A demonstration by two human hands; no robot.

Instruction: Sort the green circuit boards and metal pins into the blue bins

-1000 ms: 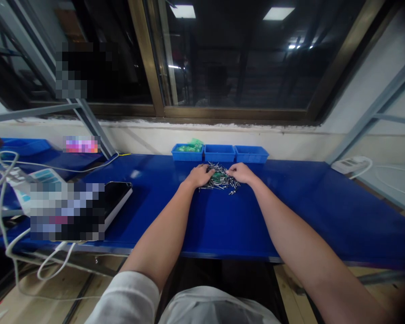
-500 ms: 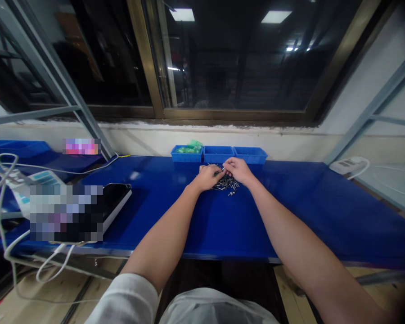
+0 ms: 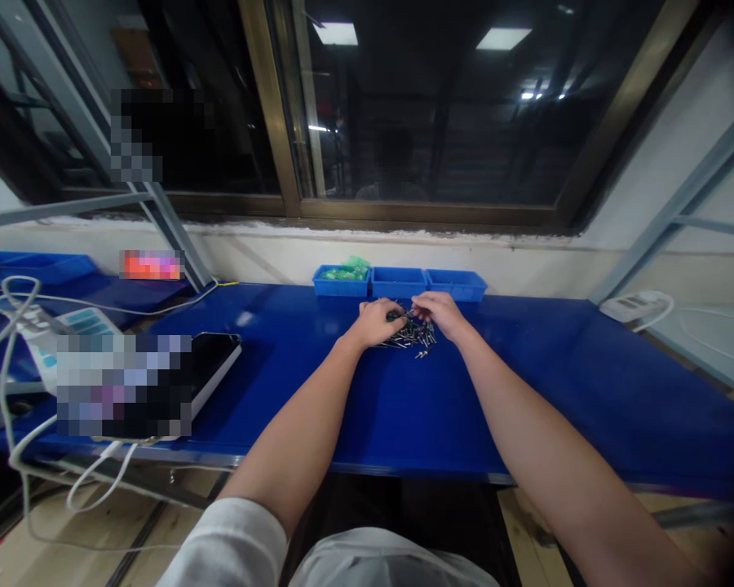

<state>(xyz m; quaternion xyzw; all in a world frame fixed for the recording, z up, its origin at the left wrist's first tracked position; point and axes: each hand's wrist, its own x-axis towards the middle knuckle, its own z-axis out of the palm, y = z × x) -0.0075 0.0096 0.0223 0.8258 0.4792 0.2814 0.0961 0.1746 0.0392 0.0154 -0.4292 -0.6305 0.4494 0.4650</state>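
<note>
We have both hands at a pile of small metal pins (image 3: 411, 336) in front of us, near the far side of the table (image 3: 416, 416). The work in hand looks like sorting through the pile by touch. Our left hand (image 3: 376, 323) lies over its left part, fingers curled down; we cannot tell whether they grip anything. Our right hand (image 3: 439, 311) is at the other side, thumb and fingers drawn close together, but any pin between them is too small to make out. The pins overlap at all angles, so we judge that the next move calls for a light, exact pinch.

The table is smooth, blue and a little shiny. Three blue bins (image 3: 399, 283) stand side by side behind the pile, the leftmost with a green bag (image 3: 359, 265) in it. Beyond is a dark window (image 3: 440, 130) reflecting ceiling lights.
</note>
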